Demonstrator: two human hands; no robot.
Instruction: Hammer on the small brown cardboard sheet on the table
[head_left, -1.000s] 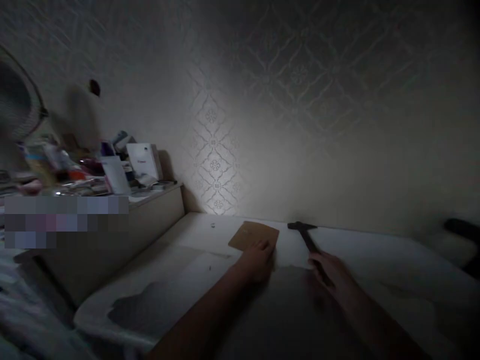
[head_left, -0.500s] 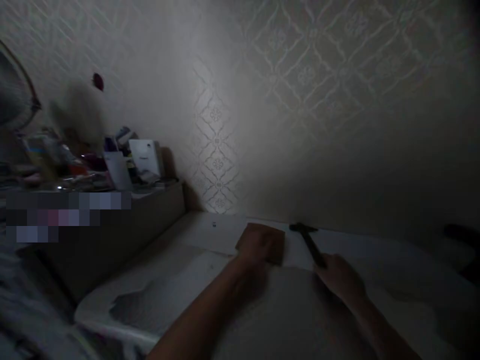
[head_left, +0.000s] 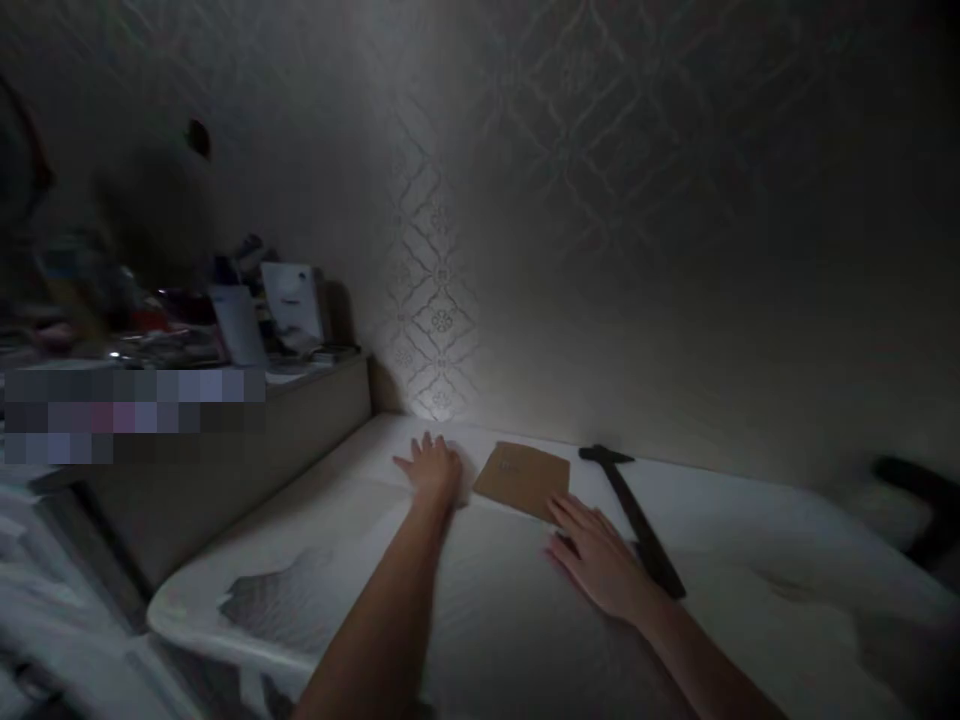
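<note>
A flat brown piece of cardboard (head_left: pixel 523 478) lies on the white table near the wall, with small faint marks on its upper left part. My left hand (head_left: pixel 431 468) rests on the table left of it, fingers spread, and any small thing under the palm is hidden. My right hand (head_left: pixel 600 555) reaches to the cardboard's lower right corner; its fingertips touch or almost touch the edge, fingers stretched out. Just right of that hand lies a dark hammer (head_left: pixel 634 510), head toward the wall and handle toward me, with no hand gripping it.
To the left stands a cabinet (head_left: pixel 300 430) crowded with bottles, a white box (head_left: pixel 292 300) and other items. Patterned wallpaper (head_left: pixel 442 280) rises behind the table (head_left: pixel 495 600). A dark curved object (head_left: pixel 919 490) is at the right edge. The light is dim.
My right hand has let go of the hammer, now lying on the table, and moved left to the cardboard. My left hand has left the cardboard and moved left, over where a small dark item lay.
</note>
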